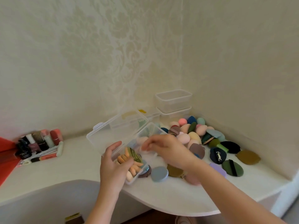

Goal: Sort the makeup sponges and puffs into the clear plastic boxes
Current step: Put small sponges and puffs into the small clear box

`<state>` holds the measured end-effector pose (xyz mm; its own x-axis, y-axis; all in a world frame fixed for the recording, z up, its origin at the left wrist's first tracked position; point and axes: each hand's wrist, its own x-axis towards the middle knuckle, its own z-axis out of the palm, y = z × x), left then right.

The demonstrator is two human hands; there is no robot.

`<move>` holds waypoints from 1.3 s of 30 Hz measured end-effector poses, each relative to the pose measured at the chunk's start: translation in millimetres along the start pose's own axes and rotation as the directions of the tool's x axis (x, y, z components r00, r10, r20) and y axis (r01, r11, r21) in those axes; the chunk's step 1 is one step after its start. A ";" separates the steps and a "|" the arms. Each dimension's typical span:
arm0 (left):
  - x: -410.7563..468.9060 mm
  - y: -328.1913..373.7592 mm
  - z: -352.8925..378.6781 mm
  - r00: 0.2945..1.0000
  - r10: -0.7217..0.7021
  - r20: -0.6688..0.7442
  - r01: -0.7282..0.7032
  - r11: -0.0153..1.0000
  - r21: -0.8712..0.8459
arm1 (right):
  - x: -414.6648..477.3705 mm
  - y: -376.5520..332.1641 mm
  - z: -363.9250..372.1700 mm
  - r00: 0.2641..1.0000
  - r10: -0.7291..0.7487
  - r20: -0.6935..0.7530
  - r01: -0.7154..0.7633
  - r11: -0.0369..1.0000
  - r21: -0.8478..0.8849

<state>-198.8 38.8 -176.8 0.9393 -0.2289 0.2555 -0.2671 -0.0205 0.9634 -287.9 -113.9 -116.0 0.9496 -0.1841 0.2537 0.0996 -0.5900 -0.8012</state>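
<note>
An open clear plastic box (142, 131) with its hinged lid (113, 131) raised sits at the middle of the white table. Inside lie several orange sponges (129, 160) and a green puff (135, 155). My left hand (114, 165) grips the box's near end, fingers curled into it over the sponges. My right hand (165, 147) hovers just right of the box, fingertips pinched, blurred; what it pinches is unclear. A pile of coloured egg sponges (186, 130) and flat puffs (216, 155) spreads to the right.
Two stacked clear boxes (174, 102) stand against the wall at the back. A tray of cosmetics bottles (38, 143) sits at the left beside something red (6, 157). The table edge (161, 206) curves close to me. Blue (159, 173) and olive (174, 171) puffs lie under my right wrist.
</note>
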 end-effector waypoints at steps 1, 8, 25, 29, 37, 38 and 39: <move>0.1 0.8 -0.6 1.000 -0.002 0.000 0.002 1.000 0.004 | -2.7 0.3 -10.0 0.993 0.012 -0.119 -0.016 0.999 -0.032; -6.1 6.2 -0.2 1.000 0.005 0.014 -0.005 1.000 0.008 | -24.8 44.6 -106.0 0.770 0.362 -0.525 -0.631 0.548 -0.548; -14.1 11.7 2.1 0.999 0.006 0.033 -0.007 1.000 0.011 | -38.8 103.3 -133.5 0.698 0.585 -0.413 -0.593 0.149 -0.791; -12.4 10.5 2.3 0.999 -0.030 0.025 0.032 0.998 -0.063 | -36.0 78.5 -136.6 0.732 0.451 -0.511 -0.635 0.179 -0.751; -8.0 9.1 4.0 0.997 -0.070 0.025 0.073 0.986 -0.147 | -12.3 9.9 -94.0 0.951 -0.023 -0.309 -0.188 0.750 -0.634; -7.9 8.6 4.2 0.997 -0.069 0.026 0.072 0.987 -0.146 | -9.9 4.6 -84.8 0.968 -0.098 -0.233 -0.073 0.774 -0.629; -7.8 8.1 4.2 0.997 -0.066 0.026 0.069 0.988 -0.138 | -7.6 -1.5 -75.5 0.972 -0.171 -0.159 0.033 0.774 -0.633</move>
<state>-209.2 36.3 -171.3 0.9488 -0.2526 0.1895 -0.1697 0.0981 0.9806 -317.6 -171.0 -75.8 0.8589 -0.2032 0.4701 -0.0801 -0.9599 -0.2685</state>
